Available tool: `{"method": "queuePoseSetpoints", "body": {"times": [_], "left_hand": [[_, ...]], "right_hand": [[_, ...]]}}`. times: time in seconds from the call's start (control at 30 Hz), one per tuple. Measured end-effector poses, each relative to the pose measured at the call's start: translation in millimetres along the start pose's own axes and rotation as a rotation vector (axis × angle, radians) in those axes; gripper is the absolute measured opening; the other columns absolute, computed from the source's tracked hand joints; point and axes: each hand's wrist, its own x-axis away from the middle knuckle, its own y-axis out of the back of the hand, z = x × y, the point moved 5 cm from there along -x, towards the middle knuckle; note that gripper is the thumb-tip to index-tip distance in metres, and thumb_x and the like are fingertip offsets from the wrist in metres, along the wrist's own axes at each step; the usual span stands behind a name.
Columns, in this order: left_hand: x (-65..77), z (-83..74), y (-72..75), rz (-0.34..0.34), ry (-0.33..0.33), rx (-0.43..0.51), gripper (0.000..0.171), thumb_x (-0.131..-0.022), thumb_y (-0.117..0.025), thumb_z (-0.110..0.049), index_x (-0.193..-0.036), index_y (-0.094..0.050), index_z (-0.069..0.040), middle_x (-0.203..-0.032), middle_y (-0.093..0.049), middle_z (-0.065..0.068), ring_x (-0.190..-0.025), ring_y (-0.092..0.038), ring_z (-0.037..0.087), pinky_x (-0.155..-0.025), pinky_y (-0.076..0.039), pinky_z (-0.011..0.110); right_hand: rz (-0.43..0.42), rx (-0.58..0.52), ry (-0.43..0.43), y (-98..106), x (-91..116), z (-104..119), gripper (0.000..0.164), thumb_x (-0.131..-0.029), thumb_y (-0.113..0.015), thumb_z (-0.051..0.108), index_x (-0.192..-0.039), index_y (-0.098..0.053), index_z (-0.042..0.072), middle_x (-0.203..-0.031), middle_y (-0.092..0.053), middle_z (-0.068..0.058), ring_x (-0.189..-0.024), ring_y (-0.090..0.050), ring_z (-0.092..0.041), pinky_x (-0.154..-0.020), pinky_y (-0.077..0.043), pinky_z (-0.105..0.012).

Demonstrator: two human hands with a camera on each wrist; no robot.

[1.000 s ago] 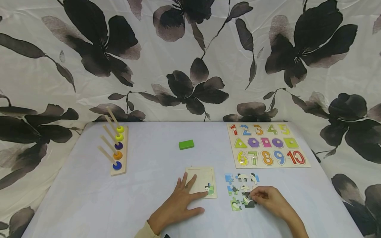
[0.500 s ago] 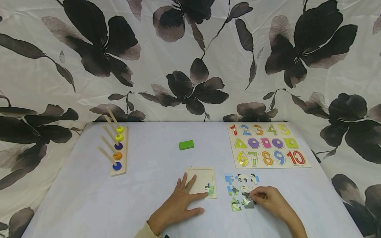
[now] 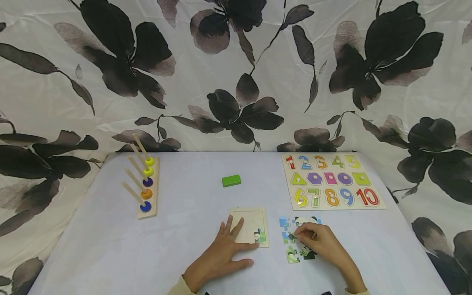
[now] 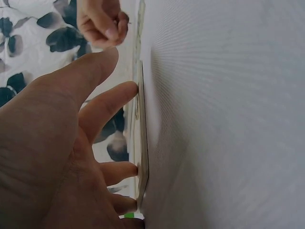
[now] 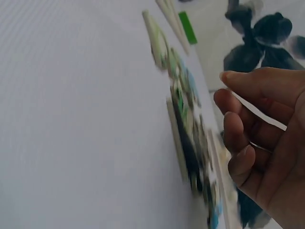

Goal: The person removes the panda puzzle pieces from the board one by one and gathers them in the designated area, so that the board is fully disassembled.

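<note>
My left hand (image 3: 221, 250) lies with spread fingers on the left side and lower edge of a shallow wooden puzzle tray (image 3: 243, 229). One panda jigsaw piece (image 3: 260, 236) sits in the tray's lower right corner. In the left wrist view, the fingertips (image 4: 131, 169) touch the tray's edge. My right hand (image 3: 318, 241) is over the loose panda jigsaw pieces (image 3: 292, 255), hiding several of them. Its fingers are loosely curled, with thumb and index tips close together; the right wrist view shows nothing between them.
A wooden number and shape board (image 3: 333, 203) lies at the back right. A green block (image 3: 231, 180) is behind the tray. At the left stands a peg stand (image 3: 154, 196) with coloured rings. A floral cloth (image 3: 236, 49) hangs behind the white table (image 3: 110, 254).
My right hand has moved left and slightly forward, from the right side of the loose pieces to over their middle. The left hand keeps its place on the tray.
</note>
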Motion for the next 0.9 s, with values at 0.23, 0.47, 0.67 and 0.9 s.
{"method": "queuePoseSetpoints", "body": {"times": [0.23, 0.47, 0.67, 0.9], "left_hand": [[-0.3, 0.2, -2.5, 0.016, 0.01, 0.019, 0.043, -0.09, -0.054, -0.058, -0.127, -0.063, -0.038, -0.157, -0.018, 0.02, -0.143, 0.004, 0.046, -0.111, -0.008, 0.065], [0.1, 1.7, -3.1, 0.028, 0.016, 0.017, 0.044, -0.09, -0.053, -0.059, -0.127, -0.062, -0.038, -0.157, -0.016, 0.02, -0.143, 0.005, 0.046, -0.111, -0.007, 0.064], [-1.3, 2.4, -2.1, 0.033, 0.008, 0.014, 0.045, -0.09, -0.053, -0.059, -0.128, -0.061, -0.038, -0.157, -0.014, 0.02, -0.143, 0.006, 0.046, -0.111, -0.007, 0.065], [-2.7, 2.9, -0.6, 0.031, 0.013, 0.014, 0.044, -0.09, -0.054, -0.058, -0.128, -0.061, -0.038, -0.157, -0.015, 0.02, -0.143, 0.006, 0.046, -0.111, -0.007, 0.064]], "right_hand": [[-0.007, -0.02, 0.053, -10.0, -20.5, 21.7, 0.008, -0.09, -0.068, 0.018, -0.095, -0.071, 0.013, -0.083, -0.065, 0.007, -0.069, -0.053, -0.006, -0.062, -0.047, -0.023], [0.003, -0.04, 0.121, -19.1, -37.8, 31.4, 0.013, -0.092, -0.065, 0.017, -0.103, -0.071, 0.015, -0.095, -0.068, 0.006, -0.074, -0.055, -0.008, -0.066, -0.048, -0.024], [0.092, -0.046, 0.173, -27.2, -51.4, 36.7, 0.017, -0.092, -0.065, 0.018, -0.107, -0.071, 0.014, -0.099, -0.068, 0.005, -0.082, -0.058, -0.01, -0.068, -0.049, -0.024], [0.15, -0.07, 0.158, -27.3, -59.9, 40.9, 0.019, -0.092, -0.065, 0.018, -0.109, -0.07, 0.012, -0.1, -0.066, 0.002, -0.084, -0.057, -0.014, -0.071, -0.049, -0.025]]}}
